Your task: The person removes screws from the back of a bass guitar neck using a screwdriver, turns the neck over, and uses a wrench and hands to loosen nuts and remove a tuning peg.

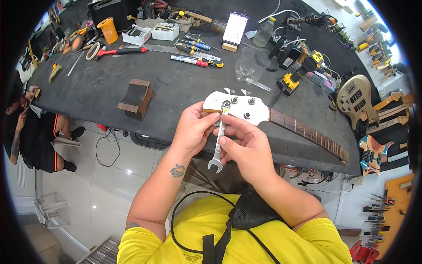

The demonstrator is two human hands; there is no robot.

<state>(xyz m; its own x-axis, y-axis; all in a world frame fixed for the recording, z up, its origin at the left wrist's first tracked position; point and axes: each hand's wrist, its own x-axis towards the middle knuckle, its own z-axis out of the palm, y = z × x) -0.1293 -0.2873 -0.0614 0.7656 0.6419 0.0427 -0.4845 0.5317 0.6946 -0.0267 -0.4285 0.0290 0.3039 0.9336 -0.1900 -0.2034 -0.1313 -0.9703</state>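
The white headstock (215, 99) of a bass guitar neck lies near the front edge of the dark workbench. Its dark fretboard (303, 129) stretches off to the right. A silver combination wrench (217, 152) has its ring end around the tuner post at the headstock's near-left corner; its open end points toward me. My right hand (248, 147) is closed on the wrench shaft, thumb on top. Gripping the headstock's near edge, my left hand (193, 127) has its thumb beside the ring end, its other fingers partly hidden underneath. Several more tuner posts (246, 115) stand bare of the wrench.
A wooden neck rest (135, 99) with dark padding stands left of the headstock. Beyond lie a red-handled hammer (121, 51), screwdrivers (195, 45), a clear plastic container (250, 64) and a yellow drill (290, 81). Guitar bodies (358, 99) stand at right. Another person (37, 127) works far left.
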